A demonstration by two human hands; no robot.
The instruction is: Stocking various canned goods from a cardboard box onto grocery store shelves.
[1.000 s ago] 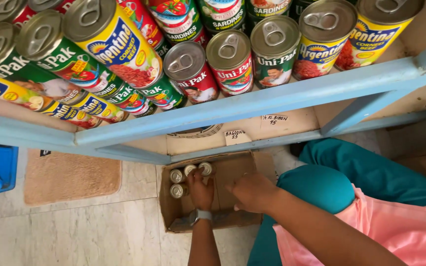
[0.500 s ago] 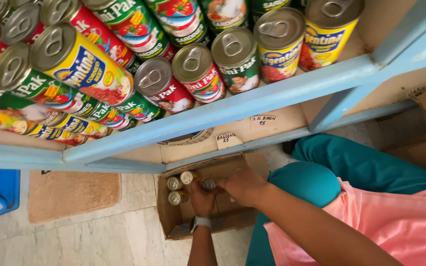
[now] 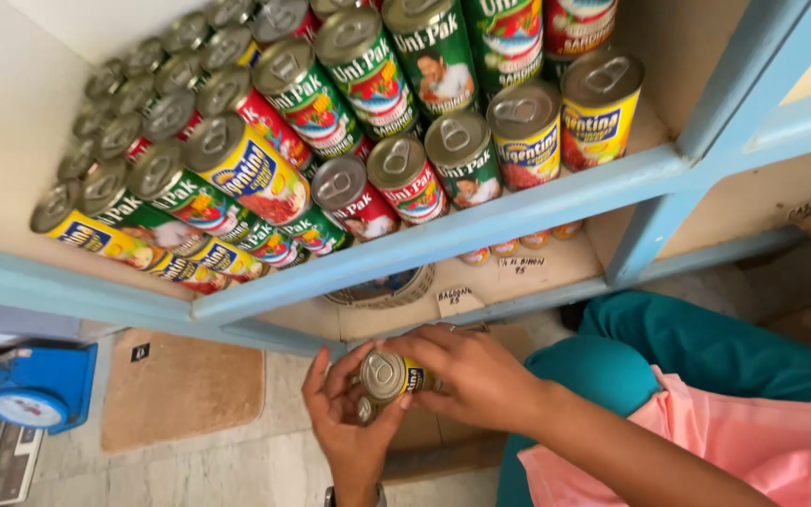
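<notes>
At 8 o'clock a blue scale (image 3: 35, 394) sits beside a mat (image 3: 185, 399). At 6 o'clock the left hand (image 3: 349, 422) and right hand (image 3: 476, 376) are both clamped on a can (image 3: 389, 376), below the blue shelf (image 3: 481, 225). Stacked cans (image 3: 330, 141) fill the shelf at 12 o'clock.

Above me runs a pale blue shelf frame (image 3: 518, 211); below, grey tiled floor (image 3: 237, 469), a tan mat (image 3: 185, 399) and a blue scale (image 3: 35, 390).
</notes>
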